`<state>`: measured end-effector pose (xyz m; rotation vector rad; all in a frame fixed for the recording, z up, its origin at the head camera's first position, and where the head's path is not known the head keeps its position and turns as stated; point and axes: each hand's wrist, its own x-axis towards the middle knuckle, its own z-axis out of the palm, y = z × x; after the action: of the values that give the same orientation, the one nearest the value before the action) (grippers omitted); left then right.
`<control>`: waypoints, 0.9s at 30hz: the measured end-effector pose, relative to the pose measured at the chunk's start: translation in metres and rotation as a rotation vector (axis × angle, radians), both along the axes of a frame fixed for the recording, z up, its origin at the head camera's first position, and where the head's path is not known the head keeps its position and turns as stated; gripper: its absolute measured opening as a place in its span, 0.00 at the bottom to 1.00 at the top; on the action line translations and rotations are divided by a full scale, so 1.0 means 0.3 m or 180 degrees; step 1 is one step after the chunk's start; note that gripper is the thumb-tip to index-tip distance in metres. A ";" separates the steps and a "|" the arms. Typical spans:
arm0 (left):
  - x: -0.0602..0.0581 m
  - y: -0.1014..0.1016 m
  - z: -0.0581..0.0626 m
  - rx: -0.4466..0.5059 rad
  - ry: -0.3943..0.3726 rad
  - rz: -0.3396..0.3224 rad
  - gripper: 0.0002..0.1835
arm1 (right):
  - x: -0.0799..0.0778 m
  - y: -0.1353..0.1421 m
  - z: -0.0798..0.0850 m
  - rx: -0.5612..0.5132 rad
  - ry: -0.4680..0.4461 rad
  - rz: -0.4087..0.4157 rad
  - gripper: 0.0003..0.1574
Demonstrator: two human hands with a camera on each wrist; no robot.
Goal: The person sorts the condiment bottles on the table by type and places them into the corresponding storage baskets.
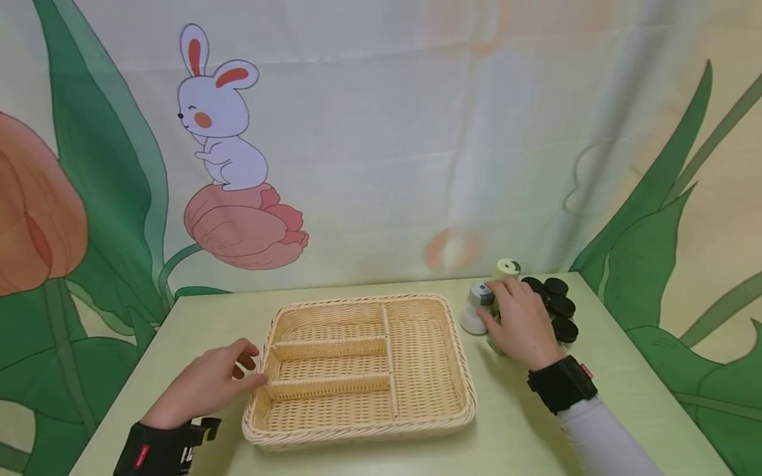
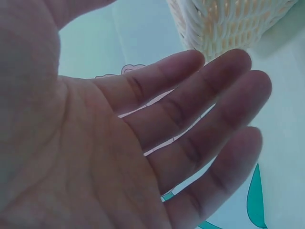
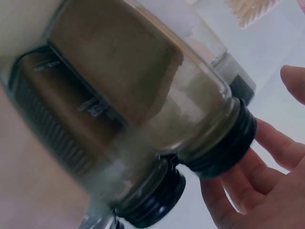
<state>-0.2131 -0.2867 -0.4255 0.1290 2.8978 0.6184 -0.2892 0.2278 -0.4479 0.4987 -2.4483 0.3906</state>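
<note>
At the back right of the table, my right hand (image 1: 524,324) reaches over a group of seasoning jars. Its fingertips are by a white shaker bottle (image 1: 474,318) and a pale-green-topped bottle (image 1: 507,268). In the right wrist view the fingers (image 3: 267,171) lie behind the black lid (image 3: 224,145) of a glass jar (image 3: 119,57) of brown powder, while the thumb stands apart. My left hand (image 1: 208,380) is at the left side of a wicker basket (image 1: 357,434), fingers loosely bent and thumb at the rim. Its palm shows bare in the left wrist view.
Several black-lidded jars (image 1: 561,306) stand close together right of my right hand. Two short dividers and one long divider (image 1: 389,360) part the basket into compartments. A printed curtain (image 1: 369,165) hangs behind the table's back edge.
</note>
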 end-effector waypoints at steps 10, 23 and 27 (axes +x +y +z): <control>0.011 0.011 0.025 -0.0101 0.0541 -0.0027 0.37 | -0.059 -0.040 0.005 0.0185 -0.0234 -0.0184 0.32; 0.046 0.065 0.062 -0.0135 0.1043 -0.0173 0.38 | -0.085 -0.055 0.003 0.0359 -0.0251 -0.0288 0.30; 0.057 0.080 0.070 -0.0130 0.1137 -0.0231 0.39 | -0.089 -0.057 0.006 0.0374 -0.0301 -0.0289 0.29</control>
<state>-0.1961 -0.2626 -0.4046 0.3734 3.2261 0.5743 -0.3159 0.2106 -0.4462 0.4249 -2.5856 0.2384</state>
